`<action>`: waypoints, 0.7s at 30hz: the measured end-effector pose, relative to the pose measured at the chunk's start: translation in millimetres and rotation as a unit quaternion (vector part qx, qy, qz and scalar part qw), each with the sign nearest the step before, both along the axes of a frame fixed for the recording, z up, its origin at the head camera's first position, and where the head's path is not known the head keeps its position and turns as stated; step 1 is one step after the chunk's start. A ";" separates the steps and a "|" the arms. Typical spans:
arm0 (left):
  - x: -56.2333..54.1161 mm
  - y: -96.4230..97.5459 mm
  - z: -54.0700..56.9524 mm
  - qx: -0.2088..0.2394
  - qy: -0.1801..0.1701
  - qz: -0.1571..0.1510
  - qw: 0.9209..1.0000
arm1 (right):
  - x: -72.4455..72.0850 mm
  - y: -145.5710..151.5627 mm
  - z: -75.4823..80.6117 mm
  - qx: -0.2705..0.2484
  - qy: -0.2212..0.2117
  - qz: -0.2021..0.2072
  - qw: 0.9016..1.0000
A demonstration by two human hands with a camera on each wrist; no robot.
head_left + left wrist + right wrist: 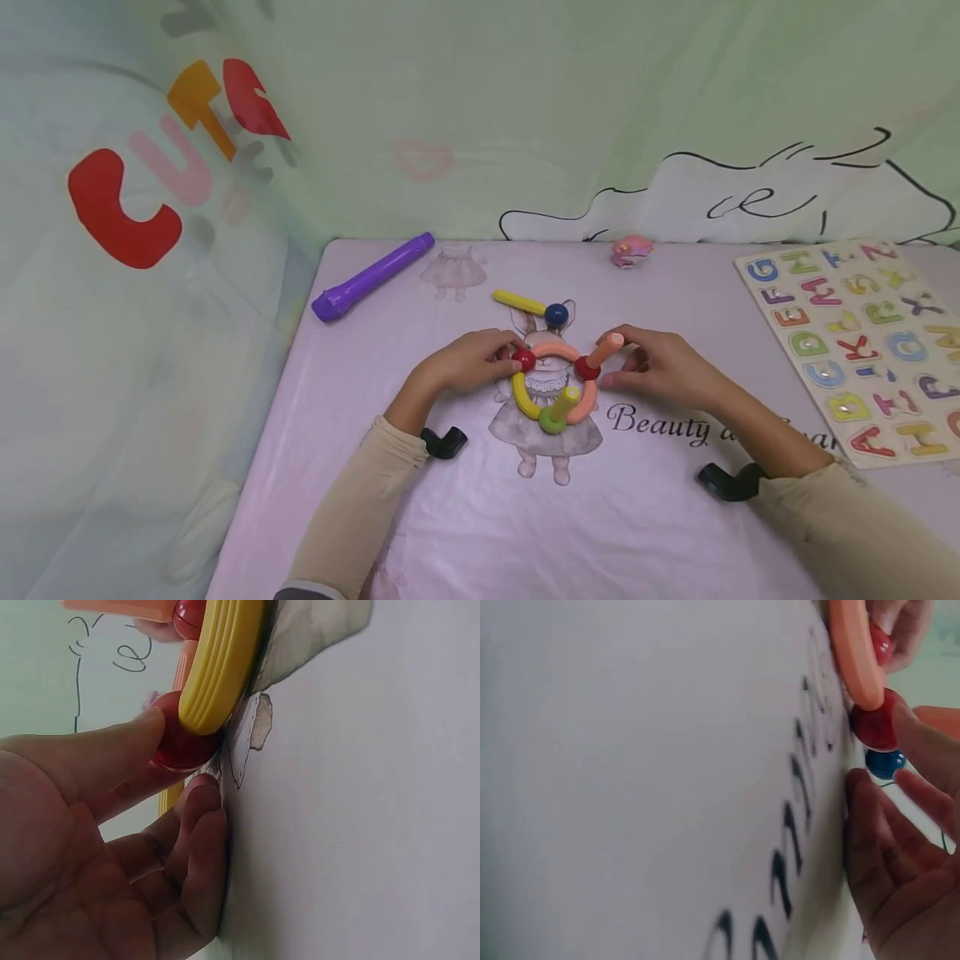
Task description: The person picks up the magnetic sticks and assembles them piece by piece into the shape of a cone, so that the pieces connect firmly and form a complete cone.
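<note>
A ring of curved rods joined by balls lies flat on the table in the head view. Its curved yellow rod runs from a red ball at left to a green ball. My left hand pinches that left red ball, thumb on its near side. At the ring's right, my right hand holds another red ball between thumb and fingers. An orange stick stands up from this right ball, and a yellow-green stick rises from the green one.
Beyond the ring lies a yellow stick with a blue ball. A purple tube is at back left, a small pink toy by the back edge. A letter puzzle board covers the right side. Fabric walls border the table.
</note>
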State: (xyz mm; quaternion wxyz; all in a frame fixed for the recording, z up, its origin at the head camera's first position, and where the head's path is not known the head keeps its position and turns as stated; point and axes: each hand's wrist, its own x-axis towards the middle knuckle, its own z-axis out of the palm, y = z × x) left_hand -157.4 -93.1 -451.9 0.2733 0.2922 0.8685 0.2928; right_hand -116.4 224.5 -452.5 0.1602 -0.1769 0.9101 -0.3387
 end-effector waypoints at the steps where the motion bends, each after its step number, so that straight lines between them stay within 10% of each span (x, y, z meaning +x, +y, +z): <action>1: 0.0 0.0 -0.1 -0.001 0.001 0.001 1.000 | -0.8 -1.1 -1.6 -0.008 0.001 0.001 1.000; 21: -1.1 0.0 0.1 -0.003 0.001 0.008 1.000 | -16.3 -15.1 -12.5 -0.092 -0.041 0.050 0.994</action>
